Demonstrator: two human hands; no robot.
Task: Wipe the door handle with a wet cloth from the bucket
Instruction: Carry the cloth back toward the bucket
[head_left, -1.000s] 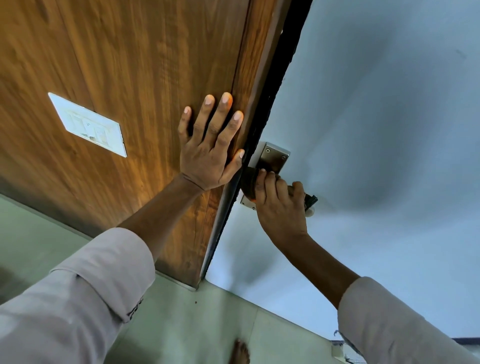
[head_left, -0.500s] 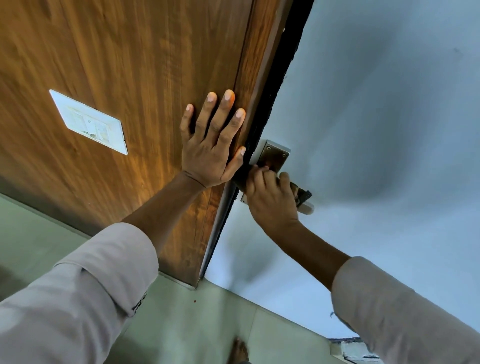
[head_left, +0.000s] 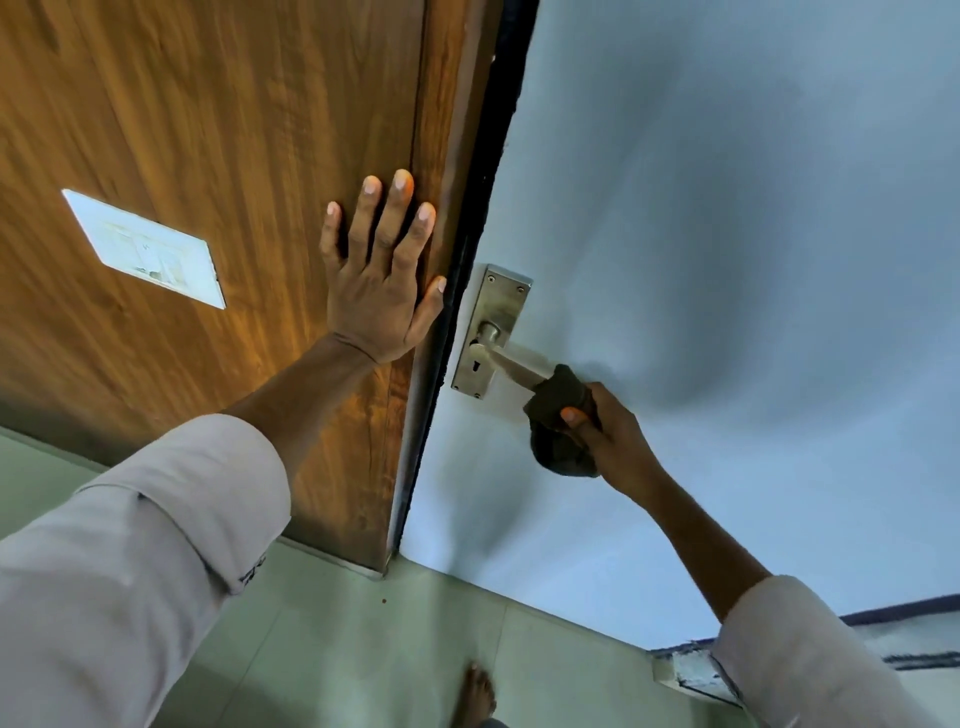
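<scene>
A metal lever door handle (head_left: 511, 361) sits on a steel backplate (head_left: 491, 312) with a keyhole, fixed to the pale blue door (head_left: 727, 260). My right hand (head_left: 613, 441) grips a dark wet cloth (head_left: 558, 421) wrapped over the outer tip of the lever. Most of the lever and its pivot show bare. My left hand (head_left: 382, 275) lies flat with fingers spread on the brown wooden panel (head_left: 208, 156), just left of the dark door edge. No bucket is in view.
A white rectangular plate (head_left: 148, 249) is fixed on the wooden panel at the left. Pale green floor tiles (head_left: 337, 649) lie below, with a bare foot (head_left: 475, 696) near the bottom edge. A chipped blue-and-white ledge (head_left: 691, 670) sits at the lower right.
My right hand has slid with the cloth from the backplate out along the lever to its tip, uncovering the plate and pivot. My left hand stays flat on the wood.
</scene>
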